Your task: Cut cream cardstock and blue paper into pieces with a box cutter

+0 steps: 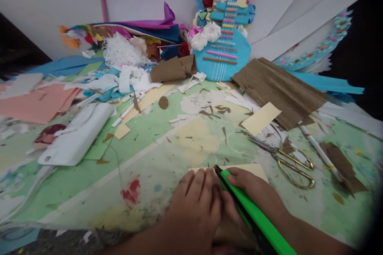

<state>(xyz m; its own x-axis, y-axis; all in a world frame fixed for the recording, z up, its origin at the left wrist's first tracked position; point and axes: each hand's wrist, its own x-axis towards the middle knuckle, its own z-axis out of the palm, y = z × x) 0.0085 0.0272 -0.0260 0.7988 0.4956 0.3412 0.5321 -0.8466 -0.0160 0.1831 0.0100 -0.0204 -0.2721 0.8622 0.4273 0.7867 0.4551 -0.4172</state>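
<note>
My right hand (263, 195) is wrapped around a long green-and-black stapler (251, 207), with its thumb along the upper side. The stapler's dark front end rests over a cream sheet of paper (259, 170) near the table's front edge. Flat on that sheet lies my left hand (194, 203), fingers extended and close beside the stapler's tip. Both hands cover most of the paper, so its lower part is hidden. Gold-handled scissors (275, 151) lie open to the right, near a loose cream paper strip (261, 118).
Brown paper (278, 91) and a white marker (320, 151) lie at the right. A blue guitar-shaped craft (223, 59) leans against the back wall. At the left are a white power strip (79, 133) and pink sheets (38, 103). Brown scraps (220, 109) litter the patterned tablecloth (98, 183).
</note>
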